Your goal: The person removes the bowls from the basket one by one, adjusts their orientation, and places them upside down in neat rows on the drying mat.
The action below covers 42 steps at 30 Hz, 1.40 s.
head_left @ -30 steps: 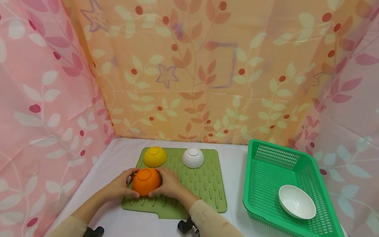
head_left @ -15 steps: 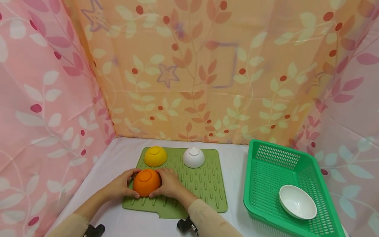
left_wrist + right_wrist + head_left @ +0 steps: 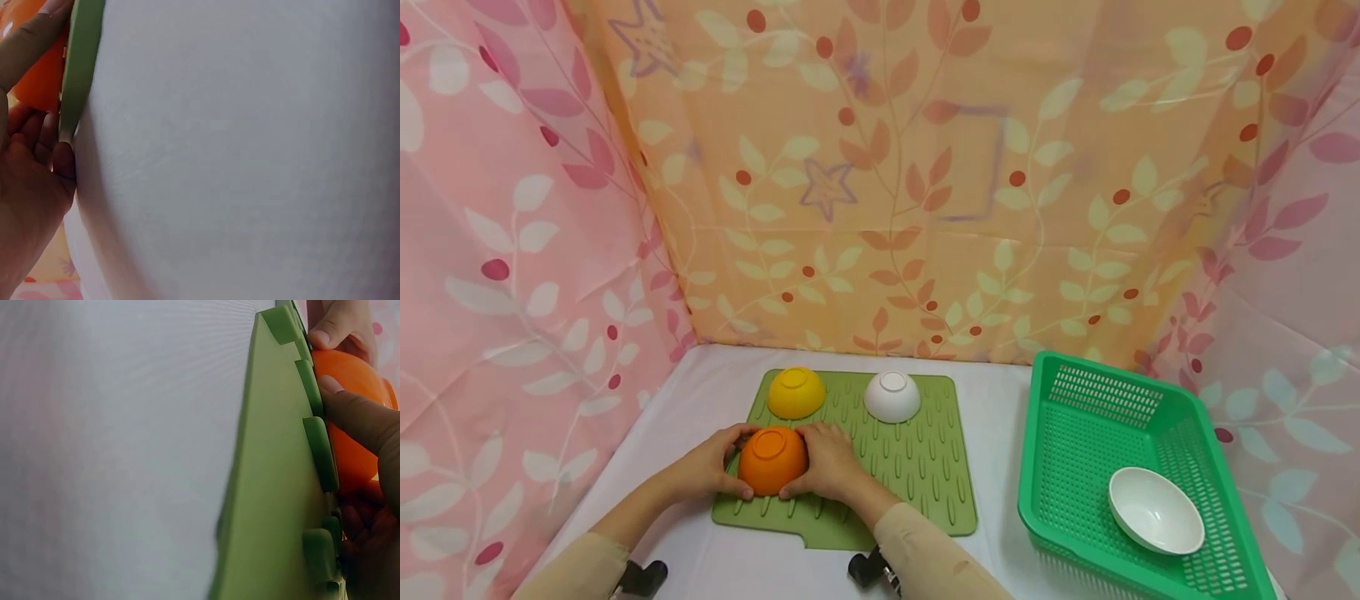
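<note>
An orange bowl (image 3: 772, 462) stands upside down at the front left of a green drying mat (image 3: 917, 492). My left hand (image 3: 706, 468) holds its left side, thumb at the near rim and fingers curling round behind. From the other side my right hand (image 3: 829, 460) grips it the same way, its thumb (image 3: 359, 415) along the near side low by the mat's ridges. Behind it, a yellow bowl (image 3: 796, 393) and a white bowl (image 3: 892, 398) lie upside down on the mat. Part of the orange bowl (image 3: 39, 81) shows beside the left thumb in the left wrist view.
To the right stands a green basket (image 3: 1028, 467) with another white bowl (image 3: 1153, 510) lying tilted inside, its opening upward. White cloth (image 3: 992, 467) covers the table. Patterned curtains (image 3: 925, 250) enclose the back and both sides.
Both hands keep hold of the orange bowl, which stays at about the same place on the mat. The whole head view shifts very slightly.
</note>
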Each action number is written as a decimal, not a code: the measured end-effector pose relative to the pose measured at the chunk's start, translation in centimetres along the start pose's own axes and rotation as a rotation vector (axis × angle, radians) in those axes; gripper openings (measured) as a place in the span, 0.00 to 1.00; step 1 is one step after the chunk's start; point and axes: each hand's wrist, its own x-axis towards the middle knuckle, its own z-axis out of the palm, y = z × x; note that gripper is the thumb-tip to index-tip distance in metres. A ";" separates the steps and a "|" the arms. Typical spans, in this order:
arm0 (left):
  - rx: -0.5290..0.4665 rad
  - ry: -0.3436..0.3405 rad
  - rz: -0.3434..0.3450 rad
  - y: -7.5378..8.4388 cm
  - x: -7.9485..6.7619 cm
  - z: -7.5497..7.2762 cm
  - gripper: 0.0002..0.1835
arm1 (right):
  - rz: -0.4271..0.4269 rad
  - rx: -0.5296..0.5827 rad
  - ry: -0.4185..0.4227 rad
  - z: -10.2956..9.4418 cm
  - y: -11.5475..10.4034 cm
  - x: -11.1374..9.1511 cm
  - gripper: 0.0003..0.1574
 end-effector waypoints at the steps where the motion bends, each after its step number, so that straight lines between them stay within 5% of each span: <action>1: -0.001 -0.002 -0.002 0.1 0.0 0.0 0.53 | 0.001 -0.001 0.002 0.0 0.0 0.0 0.63; 14: -0.032 -0.039 -0.030 0.3 0.3 -0.4 0.52 | 0.005 -0.051 -0.001 -0.3 -0.6 -0.2 0.63; 25: -0.036 -0.054 -0.015 -0.2 0.4 -0.3 0.53 | -0.003 0.051 -0.088 -2.6 -1.1 -0.6 0.63; 33: -0.053 -0.055 -0.010 0.0 0.6 -0.5 0.52 | -0.039 0.171 -0.094 -5.6 -2.0 -0.9 0.59; 42: -0.052 -0.051 -0.055 -0.1 0.3 -0.4 0.53 | -0.075 0.119 -0.100 -10.3 -3.8 -1.3 0.62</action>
